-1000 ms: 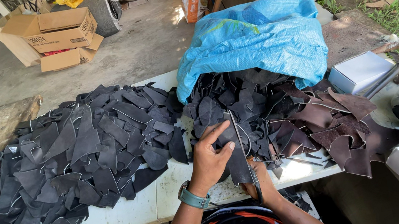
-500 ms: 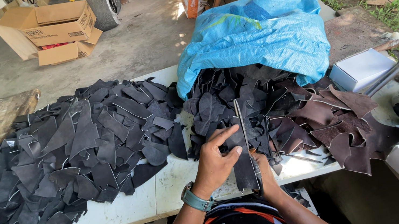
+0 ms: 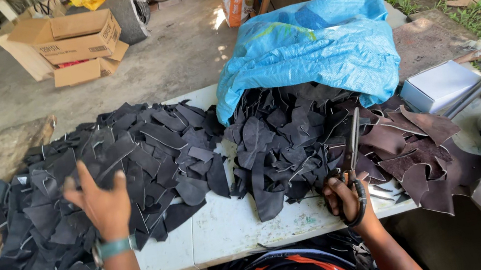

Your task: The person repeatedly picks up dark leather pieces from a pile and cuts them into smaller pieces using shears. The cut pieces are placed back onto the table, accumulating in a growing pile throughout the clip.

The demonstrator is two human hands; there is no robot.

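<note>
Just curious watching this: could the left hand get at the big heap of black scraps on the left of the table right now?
Probably yes. The left hand is open, holds nothing and hovers right over the black scrap pile, with nothing between them. The right hand holds the scissors off to the side.

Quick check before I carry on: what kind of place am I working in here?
Most likely an open-air leather-cutting workspace. A white table holds heaps of black leather offcuts, more spill from a blue woven sack, and the right hand holds large metal shears. Bare ground and grass lie beyond.
</note>
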